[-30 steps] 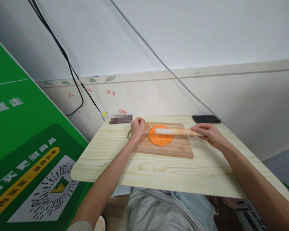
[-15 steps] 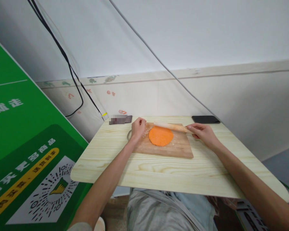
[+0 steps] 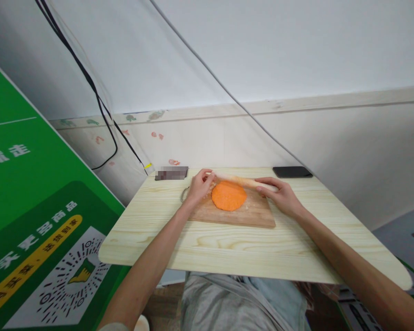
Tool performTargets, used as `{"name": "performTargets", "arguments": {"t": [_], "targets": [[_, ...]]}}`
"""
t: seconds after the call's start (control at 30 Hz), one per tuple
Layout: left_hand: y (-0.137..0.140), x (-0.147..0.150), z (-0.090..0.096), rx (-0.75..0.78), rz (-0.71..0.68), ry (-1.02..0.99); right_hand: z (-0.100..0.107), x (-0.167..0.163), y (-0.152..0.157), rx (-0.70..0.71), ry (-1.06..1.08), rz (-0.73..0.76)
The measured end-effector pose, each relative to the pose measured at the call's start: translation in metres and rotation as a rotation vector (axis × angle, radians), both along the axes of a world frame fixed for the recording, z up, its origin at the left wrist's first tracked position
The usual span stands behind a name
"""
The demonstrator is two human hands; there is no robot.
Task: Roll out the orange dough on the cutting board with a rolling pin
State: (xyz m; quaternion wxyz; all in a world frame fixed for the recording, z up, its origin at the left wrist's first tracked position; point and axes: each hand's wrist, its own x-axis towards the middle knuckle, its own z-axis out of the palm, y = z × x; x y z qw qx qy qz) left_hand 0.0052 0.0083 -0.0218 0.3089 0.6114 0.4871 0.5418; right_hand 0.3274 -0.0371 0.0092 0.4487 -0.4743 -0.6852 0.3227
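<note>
A flat, roughly round sheet of orange dough lies on a wooden cutting board dusted with some flour. Behind the dough, a pale wooden rolling pin spans the far side of the board. My left hand pinches its left end between thumb and fingers. At the other end, my right hand is closed on the pin, which pokes out a little past the fingers. A metal ring handle shows at the board's left edge, partly behind my left hand.
The board rests on a light wood-grain table against a wall. A dark phone lies at the back right, and a dark, partly blurred flat object at the back left. A green printed panel stands left of the table.
My right hand has slid inward along the rolling pin and now grips it farther from its right end. My left hand has shifted slightly and pinches the pin's left end. The dough looks unchanged.
</note>
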Motion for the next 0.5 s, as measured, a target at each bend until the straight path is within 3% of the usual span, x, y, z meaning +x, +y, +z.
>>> {"name": "performTargets", "arguments": {"t": [0.23,0.5], "targets": [[-0.0024,0.0013,0.0063,-0.013,0.093,0.007,-0.0007,-0.0066,-0.0047,0.122,-0.162,0.109],[0.0023,0.0018,0.0026,-0.008,0.085,-0.077,-0.0075,-0.0082,-0.0029,0.276,-0.360,0.164]]}}
